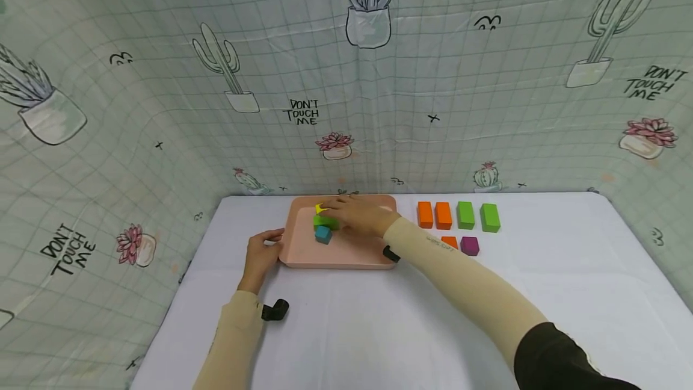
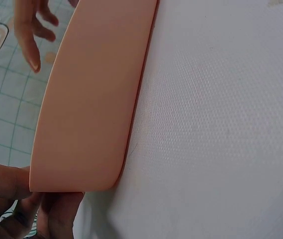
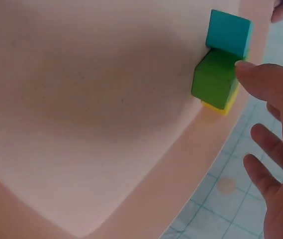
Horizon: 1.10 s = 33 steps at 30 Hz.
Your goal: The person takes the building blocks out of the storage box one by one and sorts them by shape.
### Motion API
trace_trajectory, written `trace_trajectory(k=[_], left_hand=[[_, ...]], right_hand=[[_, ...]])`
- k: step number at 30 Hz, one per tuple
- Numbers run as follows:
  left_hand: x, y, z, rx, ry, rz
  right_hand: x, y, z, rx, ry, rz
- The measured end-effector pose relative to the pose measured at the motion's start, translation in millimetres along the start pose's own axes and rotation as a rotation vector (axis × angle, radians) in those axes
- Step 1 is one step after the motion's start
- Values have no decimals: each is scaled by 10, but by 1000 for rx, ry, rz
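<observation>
Three blocks are sitting in the tray (image 1: 346, 262), toward its left edge: one yellow block (image 1: 318, 210) nearest the back edge, one green block (image 1: 320, 222) just in front of it, and one teal block (image 1: 323, 235) touching the green one's front. The right hand (image 1: 359, 214) is reaching over the tray, its thumb tip lying at the green block and its other fingers spreading out past the blocks; whether it is gripping any block, I cannot tell. The left hand (image 1: 263, 254) is holding the tray's left edge between thumb and fingers. The tray itself is resting by the worktop's (image 1: 335, 330) back edge. To its right, six more blocks are standing: two orange blocks (image 1: 434, 215) and two green blocks (image 1: 478, 216) forming a back row, with a third orange block (image 1: 450, 242), partly hidden by the right sleeve (image 1: 460, 278), and one purple block (image 1: 470, 246) sitting in front. A cactus-print cloth (image 1: 379, 95) is hanging behind.
</observation>
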<state>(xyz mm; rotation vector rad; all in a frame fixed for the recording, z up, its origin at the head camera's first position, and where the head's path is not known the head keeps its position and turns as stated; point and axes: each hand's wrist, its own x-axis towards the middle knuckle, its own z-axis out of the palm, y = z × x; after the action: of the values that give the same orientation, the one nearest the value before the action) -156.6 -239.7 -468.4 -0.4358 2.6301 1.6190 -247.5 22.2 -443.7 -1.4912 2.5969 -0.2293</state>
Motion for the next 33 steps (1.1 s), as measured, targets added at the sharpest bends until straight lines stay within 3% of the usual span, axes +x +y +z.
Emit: trace_trajectory(k=[9, 22, 33], left_hand=[[14, -8, 6, -9, 4, 18], [13, -45, 8, 9, 9, 26], [16, -47, 4, 1, 8, 25]], right_hand=[[92, -21, 23, -46, -23, -47], [137, 40, 90, -53, -87, -13], [113, 103, 130, -62, -14, -66]])
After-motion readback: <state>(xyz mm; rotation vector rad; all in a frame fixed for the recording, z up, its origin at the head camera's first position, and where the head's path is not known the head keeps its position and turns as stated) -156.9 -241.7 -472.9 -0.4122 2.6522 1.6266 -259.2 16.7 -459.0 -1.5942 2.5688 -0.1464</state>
